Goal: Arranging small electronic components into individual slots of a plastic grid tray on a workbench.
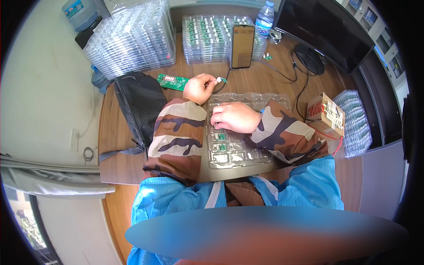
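Clamped between the thumb and fingers of the left hand (198,89): a small green circuit piece with a white part (222,80), held just beyond the far left corner of a clear, moulded plastic tray (238,157) on the brown wood-grain tabletop (118,165). Just left of that hand, a long green circuit board with a lit red display (176,82) (right end out of sight behind the hand). Low over the tray's left side, the right hand (236,117), fingers curled downward, tips mostly hidden; impossible to tell whether apart, together or closed on something. Nearer the body, at least two small green boards (221,137) in the tray's pockets. Covered from view by the right hand and the brown camouflage sleeve (287,130): several more pockets, contents unknown.
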A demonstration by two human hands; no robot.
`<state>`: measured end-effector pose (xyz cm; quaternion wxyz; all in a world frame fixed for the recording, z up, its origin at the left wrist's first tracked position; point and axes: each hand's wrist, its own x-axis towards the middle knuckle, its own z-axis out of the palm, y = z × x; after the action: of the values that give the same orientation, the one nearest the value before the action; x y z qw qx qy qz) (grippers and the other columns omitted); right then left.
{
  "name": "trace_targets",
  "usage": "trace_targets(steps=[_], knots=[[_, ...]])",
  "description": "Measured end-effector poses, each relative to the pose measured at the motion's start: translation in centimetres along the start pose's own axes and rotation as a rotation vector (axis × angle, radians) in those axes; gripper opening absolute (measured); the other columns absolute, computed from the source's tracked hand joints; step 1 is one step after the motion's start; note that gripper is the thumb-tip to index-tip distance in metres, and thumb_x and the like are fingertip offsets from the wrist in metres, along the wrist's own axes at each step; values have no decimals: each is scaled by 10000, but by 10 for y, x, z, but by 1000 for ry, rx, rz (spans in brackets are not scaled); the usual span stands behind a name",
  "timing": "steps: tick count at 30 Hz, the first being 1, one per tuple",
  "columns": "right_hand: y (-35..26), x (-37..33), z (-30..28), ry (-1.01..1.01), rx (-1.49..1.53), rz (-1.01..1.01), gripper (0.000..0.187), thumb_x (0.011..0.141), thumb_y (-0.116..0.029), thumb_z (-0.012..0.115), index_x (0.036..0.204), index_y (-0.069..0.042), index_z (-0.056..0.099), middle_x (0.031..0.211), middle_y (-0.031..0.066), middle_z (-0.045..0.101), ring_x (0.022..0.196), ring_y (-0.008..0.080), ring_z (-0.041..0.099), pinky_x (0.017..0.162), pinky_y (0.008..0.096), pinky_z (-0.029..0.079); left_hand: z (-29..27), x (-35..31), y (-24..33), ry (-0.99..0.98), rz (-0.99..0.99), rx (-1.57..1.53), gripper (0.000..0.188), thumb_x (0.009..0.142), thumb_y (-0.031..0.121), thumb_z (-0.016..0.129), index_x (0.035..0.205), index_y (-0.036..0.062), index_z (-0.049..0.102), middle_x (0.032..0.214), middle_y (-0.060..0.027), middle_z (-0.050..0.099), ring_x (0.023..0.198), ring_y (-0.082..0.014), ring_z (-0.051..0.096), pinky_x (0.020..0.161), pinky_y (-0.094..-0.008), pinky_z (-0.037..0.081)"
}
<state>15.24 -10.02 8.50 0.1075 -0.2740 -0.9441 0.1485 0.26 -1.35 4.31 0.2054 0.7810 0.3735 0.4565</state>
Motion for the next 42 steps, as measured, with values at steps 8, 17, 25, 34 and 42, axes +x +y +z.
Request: trace_targets(steps=[8,17,25,34,42], knots=[[2,-3,1,104,89,-42,105,745,-207,556,795,-117,537,804,31,507,782,228,524,642,337,440,0,0,0,-22,-20,-21,98,733,135,594,741,37,600,666,-105,560,559,-225,551,508,-303,429],[15,-4,7,469,426,160,92,777,-94,557,856,-58,529,745,64,542,680,193,560,595,295,438,0,0,3,-76,-53,-25,110,737,137,600,750,27,597,675,-103,558,558,-211,547,520,-293,428],[25,-5,12,409,504,111,131,772,-72,545,899,-39,545,805,70,539,717,192,540,628,281,427,0,1,2,-96,-75,-27,109,747,127,593,761,19,590,680,-92,557,545,-177,537,509,-272,417],[27,-6,14,376,386,0,166,788,-127,521,936,-51,520,839,87,538,769,253,532,687,330,430,0,1,5,-122,-94,2,116,746,134,599,766,20,592,692,-97,562,561,-178,545,520,-272,423],[27,-6,15,350,374,28,160,790,-132,520,927,-50,521,837,91,533,779,262,529,689,332,429,-1,1,4,-133,-129,28,121,754,127,601,789,11,595,715,-90,572,584,-146,547,536,-254,431]])
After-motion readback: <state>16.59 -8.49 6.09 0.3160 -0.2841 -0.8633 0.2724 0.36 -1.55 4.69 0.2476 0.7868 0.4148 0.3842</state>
